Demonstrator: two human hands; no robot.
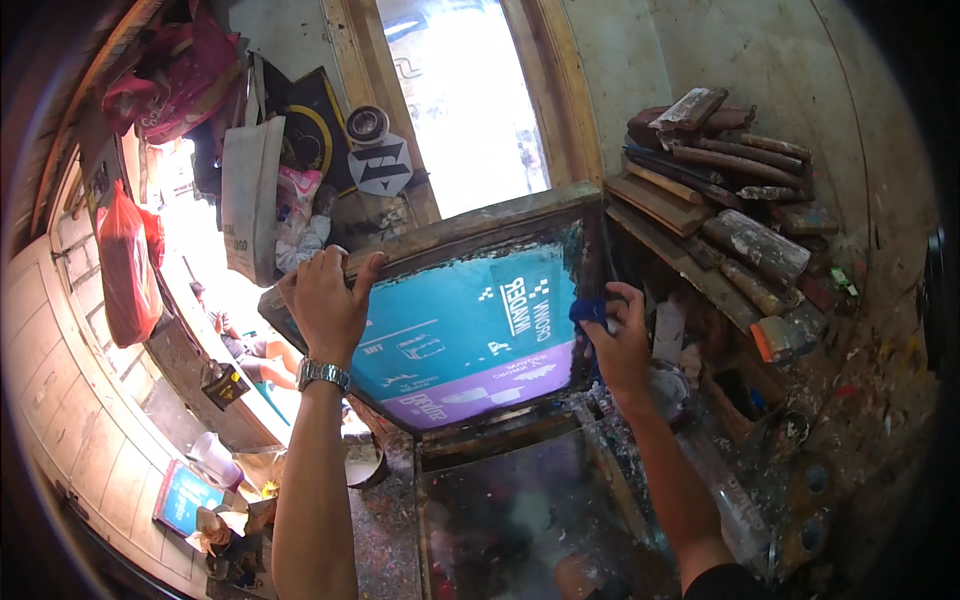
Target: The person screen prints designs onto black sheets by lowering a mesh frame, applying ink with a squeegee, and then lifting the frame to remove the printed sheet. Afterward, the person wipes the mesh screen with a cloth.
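A screen-printing frame (pixel 470 222) stands tilted up in front of me, its wooden edges dark with ink. Its mesh (pixel 450 310) has a turquoise and a purple area with pale mirrored designs. My left hand (pixel 328 295), with a metal watch (pixel 324 375) at the wrist, grips the frame's upper left edge, fingers over the top. At the right side of the frame, my right hand (pixel 622 350) pinches a bunched dark-blue cloth (pixel 588 311) against the border of the mesh. Below the raised frame lies a dark, glossy printing surface (pixel 510 500).
Ink-stained squeegees and wooden pieces (pixel 750 240) are piled on a shelf at the right. A doorway or window (pixel 465 110) glows behind the frame. Bags, including a red plastic one (pixel 130 265), hang at the left. A round tin (pixel 364 462) stands beside my left forearm.
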